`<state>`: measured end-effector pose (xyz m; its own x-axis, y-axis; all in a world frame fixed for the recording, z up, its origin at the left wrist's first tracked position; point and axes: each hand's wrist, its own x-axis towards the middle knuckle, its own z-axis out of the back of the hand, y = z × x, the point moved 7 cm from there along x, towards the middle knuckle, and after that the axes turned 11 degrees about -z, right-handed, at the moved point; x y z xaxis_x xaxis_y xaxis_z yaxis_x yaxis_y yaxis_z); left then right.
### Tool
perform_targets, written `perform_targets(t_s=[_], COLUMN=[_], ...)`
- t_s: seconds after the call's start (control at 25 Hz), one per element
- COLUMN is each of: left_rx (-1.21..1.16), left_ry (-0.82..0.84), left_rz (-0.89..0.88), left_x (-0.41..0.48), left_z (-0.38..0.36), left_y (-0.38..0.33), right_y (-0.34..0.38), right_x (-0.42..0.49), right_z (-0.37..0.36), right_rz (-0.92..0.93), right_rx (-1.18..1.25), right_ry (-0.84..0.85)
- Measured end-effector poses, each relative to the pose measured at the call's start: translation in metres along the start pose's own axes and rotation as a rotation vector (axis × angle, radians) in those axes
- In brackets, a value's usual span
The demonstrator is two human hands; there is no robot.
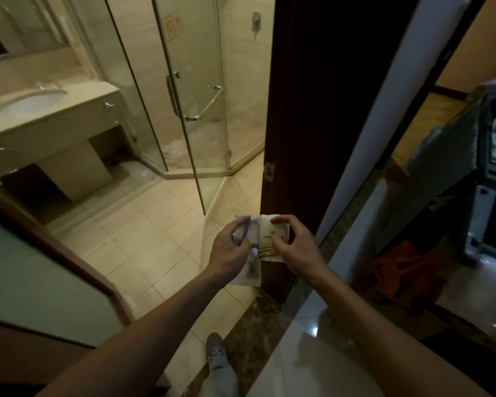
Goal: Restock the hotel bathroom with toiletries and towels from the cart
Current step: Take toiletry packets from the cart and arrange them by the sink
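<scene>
My left hand [226, 247] grips a clear plastic toothbrush packet [251, 270] that hangs down below the fingers. My right hand [294, 247] pinches a small cream toiletry packet [268, 234] with gold lines and a printed logo, thumb below and fingers on its top edge. Both packets touch side by side in front of me, over the bathroom doorway. The housekeeping cart [487, 173] stands at the far right, outside the bathroom, partly cut off by the frame edge.
A vanity counter [78, 110] with a white sink [32, 101] runs along the left. A glass shower enclosure [195, 110] fills the back corner, its door ajar. The dark wooden door [312, 110] stands open ahead. An orange cloth [407, 270] lies on the floor at right. My shoe [215, 348] is on the threshold.
</scene>
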<state>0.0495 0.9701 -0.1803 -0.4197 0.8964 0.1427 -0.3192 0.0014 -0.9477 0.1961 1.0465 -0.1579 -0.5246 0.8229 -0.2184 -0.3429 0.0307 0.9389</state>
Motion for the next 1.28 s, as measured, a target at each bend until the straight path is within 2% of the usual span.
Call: perform_targets(t_s=[0.32,0.6,0.88,1.08,1.28], left_rx=[0.006,0.002,0.041,0.016,0.087], left_ry=[-0.119,-0.244,-0.326,-0.457,-0.612], left_rz=[0.045,0.058,0.051,0.111,0.132], left_x=[0.096,0.189,0.231,0.251,0.290], left_z=[0.091,0.188,0.273,0.323,0.384], left_y=[0.049,0.089,0.108,0.129,0.152], right_y=[0.041,0.083,0.144,0.167,0.194], right_x=[0.120,0.227,0.296,0.344,0.416], right_z=[-0.081,-0.164,-0.228,-0.290,-0.343], right_rz=[-0.055,-0.008,0.113,0.148,0.199], right_rx=[-0.003,-0.046,-0.114,-0.170,-0.197], right_ry=[0.077,0.094,0.169,0.247,0.330])
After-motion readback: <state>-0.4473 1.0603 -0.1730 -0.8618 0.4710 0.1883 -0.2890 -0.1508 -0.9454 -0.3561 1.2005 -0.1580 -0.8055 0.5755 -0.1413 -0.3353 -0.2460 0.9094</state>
